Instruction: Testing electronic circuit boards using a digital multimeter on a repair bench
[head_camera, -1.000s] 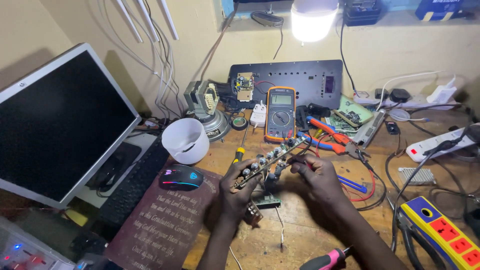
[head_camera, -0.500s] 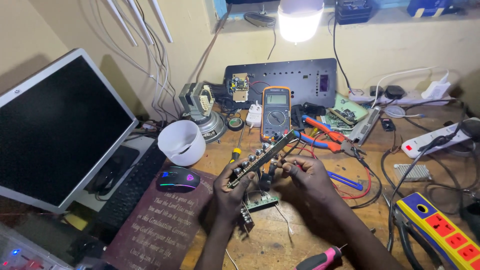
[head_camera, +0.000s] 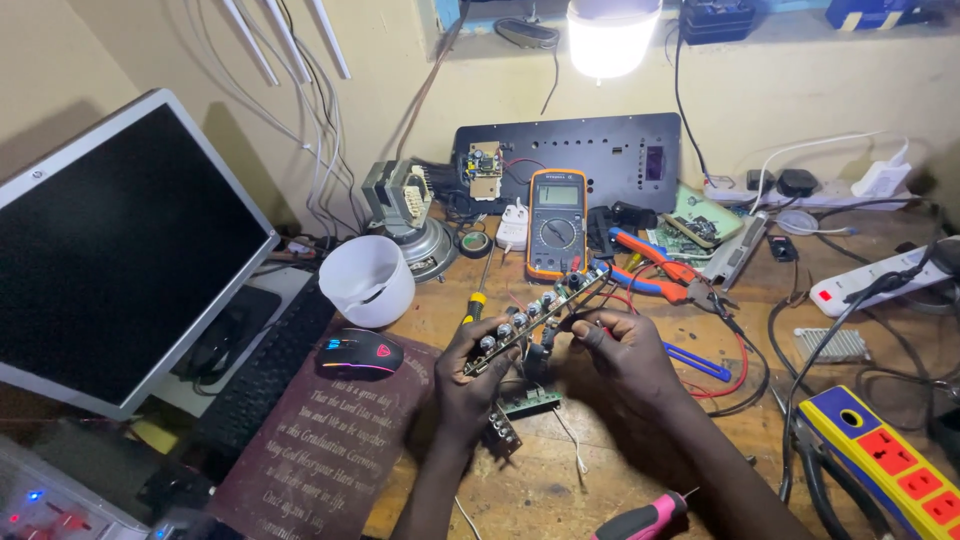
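- the left hand (head_camera: 462, 375) is closed around the lower end of a long, narrow circuit board (head_camera: 535, 320), thumb on the near edge, holding it up off the table (head_camera: 560, 480) at a slant.
- the right hand (head_camera: 625, 350) pinches the same board near its middle from the other side, fingers curled tight against the row of small knobs along it.
- the board hangs in the air between both hands, its far tip pointing toward the orange-framed multimeter (head_camera: 556, 222) and coming close to it.
- under the hands a smaller green board (head_camera: 530, 402) lies flat on the table, and another little part dangles by wires just below the left wrist; i cannot tell how it is joined.
- as to progress: the board is out of any casing and wires trail from it. no tool is in either hand, so this looks to me like an inspection stage, with any repair and refitting not yet done.
- tools lie within reach but untouched: red-and-blue pliers (head_camera: 655, 268) just beyond the right hand, a yellow-handled screwdriver (head_camera: 477, 295) by the left, a pink-handled screwdriver (head_camera: 640, 518) at the near edge.
- to the left sit a white cup (head_camera: 368, 282), a glowing mouse (head_camera: 358, 352) on a dark pad, and a blank monitor (head_camera: 120, 255).
- a yellow power strip (head_camera: 880, 462) lies at the right, well apart from the hands.
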